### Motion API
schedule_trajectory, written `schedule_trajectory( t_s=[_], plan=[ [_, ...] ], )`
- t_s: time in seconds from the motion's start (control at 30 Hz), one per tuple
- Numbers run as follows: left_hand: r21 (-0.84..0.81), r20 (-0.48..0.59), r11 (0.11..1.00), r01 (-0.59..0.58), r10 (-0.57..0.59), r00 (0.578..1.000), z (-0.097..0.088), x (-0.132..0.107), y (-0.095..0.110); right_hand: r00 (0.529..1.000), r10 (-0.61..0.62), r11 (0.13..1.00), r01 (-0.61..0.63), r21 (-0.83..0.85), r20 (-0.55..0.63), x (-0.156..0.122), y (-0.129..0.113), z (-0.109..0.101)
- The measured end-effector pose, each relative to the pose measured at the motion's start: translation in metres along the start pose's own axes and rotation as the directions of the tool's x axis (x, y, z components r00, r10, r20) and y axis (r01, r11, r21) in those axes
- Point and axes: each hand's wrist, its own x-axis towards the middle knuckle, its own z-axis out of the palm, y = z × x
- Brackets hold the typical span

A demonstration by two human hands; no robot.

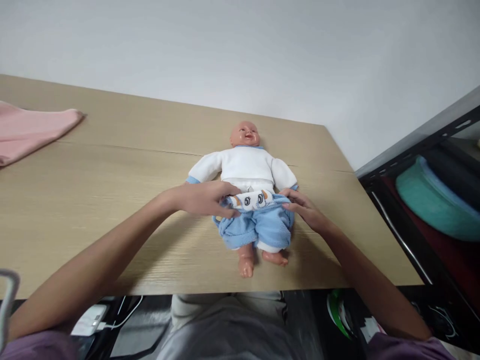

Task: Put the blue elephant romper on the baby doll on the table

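A baby doll [245, 162] lies on its back on the table, head toward the wall. It wears a white long-sleeved top with blue cuffs. Light blue overalls [272, 227] cover its legs, and the bare feet stick out below. The white upper part with embroidered eyes [253, 201] lies folded at the waist. My left hand [206, 197] grips the left edge of that cloth between thumb and fingers. On the opposite edge, my right hand [304, 207] pinches the blue fabric. Some fingertips are hidden by the cloth.
A pink cloth [37, 125] lies at the table's [131, 195] far left. To the right, a black metal rack [393, 220] holds a teal bowl-like item [435, 200]. A white adapter with a cable [90, 320] sits below the table's front edge.
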Motion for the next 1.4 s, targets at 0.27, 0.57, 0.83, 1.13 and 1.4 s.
schedule_trajectory(
  t_s=[0.27,0.57,0.83,1.13,1.4],
  plan=[
    [-0.043,-0.710,0.984,-0.172,0.091,0.698,0.070,0.021,-0.058,0.960,-0.198,0.979,0.186,-0.079,-0.198,0.033,0.024,0.023],
    [-0.344,-0.822,0.935,-0.086,-0.256,0.508,0.080,0.042,-0.063,0.938,-0.231,0.969,0.199,-0.148,-0.257,0.059,0.044,0.035],
    [-0.552,-0.772,0.797,-0.245,-0.377,0.511,0.074,0.053,-0.069,0.943,-0.193,0.980,0.169,-0.109,-0.273,0.076,0.030,0.039],
    [-0.741,-0.643,0.629,-0.237,-0.561,0.521,0.099,0.047,-0.066,0.927,0.251,0.920,-0.139,0.365,-0.280,0.044,0.070,0.028],
    [-0.629,-0.768,0.624,-0.464,-0.408,0.493,0.074,0.050,-0.068,0.963,0.180,0.903,-0.081,0.421,-0.199,0.061,0.050,0.034]
  ],
)
